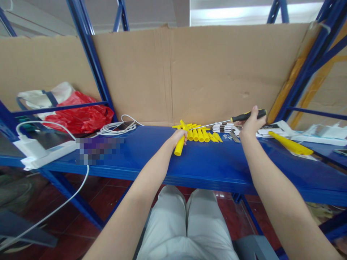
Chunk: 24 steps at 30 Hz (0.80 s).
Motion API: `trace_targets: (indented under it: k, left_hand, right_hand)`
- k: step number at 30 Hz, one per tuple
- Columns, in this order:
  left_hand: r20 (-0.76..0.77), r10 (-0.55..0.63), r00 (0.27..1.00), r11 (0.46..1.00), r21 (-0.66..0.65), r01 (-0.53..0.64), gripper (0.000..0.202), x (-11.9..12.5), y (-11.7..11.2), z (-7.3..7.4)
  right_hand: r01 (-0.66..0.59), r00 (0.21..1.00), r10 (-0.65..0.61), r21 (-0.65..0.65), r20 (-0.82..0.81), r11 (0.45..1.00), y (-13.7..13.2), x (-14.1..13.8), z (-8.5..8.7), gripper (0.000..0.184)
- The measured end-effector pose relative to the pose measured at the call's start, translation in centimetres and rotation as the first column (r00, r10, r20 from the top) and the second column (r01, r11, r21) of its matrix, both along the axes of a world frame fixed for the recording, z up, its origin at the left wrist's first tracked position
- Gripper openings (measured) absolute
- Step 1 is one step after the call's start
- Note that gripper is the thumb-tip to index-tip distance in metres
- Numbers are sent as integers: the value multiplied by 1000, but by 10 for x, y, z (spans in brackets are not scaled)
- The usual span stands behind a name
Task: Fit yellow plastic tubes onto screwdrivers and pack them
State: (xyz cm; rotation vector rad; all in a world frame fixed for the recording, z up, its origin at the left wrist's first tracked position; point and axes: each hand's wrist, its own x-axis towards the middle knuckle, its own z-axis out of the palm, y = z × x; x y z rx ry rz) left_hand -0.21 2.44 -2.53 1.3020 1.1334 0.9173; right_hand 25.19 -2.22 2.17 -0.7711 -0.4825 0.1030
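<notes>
My left hand (179,137) is closed around a yellow plastic piece (178,148) with a round tubular lower end and a crosswise top. In my right hand (249,125) is a long screwdriver (241,117) with a black and yellow handle. Its shaft points left, and the tip meets or overlaps the top of the held piece; exact contact is hard to see. Just right of my left hand, several similar yellow plastic pieces (201,135) lie in a row. Small metal parts (227,137) and a stack of folded white papers (223,128) lie between my hands.
The blue table (151,151) is backed by a cardboard sheet (206,72) and framed by blue posts. Left are a red plastic bag (81,113), coiled white cable (115,128) and power strip (51,153). A long yellow piece (291,144) lies right.
</notes>
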Motion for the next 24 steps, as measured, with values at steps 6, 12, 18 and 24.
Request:
trace_targets:
  k: [6,12,18,24]
  left_hand:
    - [-11,-4,1000,1000,-25,4,16,1,-6,5]
    - [11,-18,1000,998,-67,19,15,0,-11,9]
    - [116,-70,991,991,-104,82,15,-4,-8,10]
    - [178,-124,976,976,-158,152,17,-9,-2,11]
  right_hand:
    - [126,992,-126,-24,2,992,4,6,-1,14]
    - [143,990,-142,-45,9,989,4,5,0,13]
    - [75,996,-77,-40,-52,996,-7,-3,6,15]
    - [-99,985,96,-16,-146,995,-16,-9,10,15]
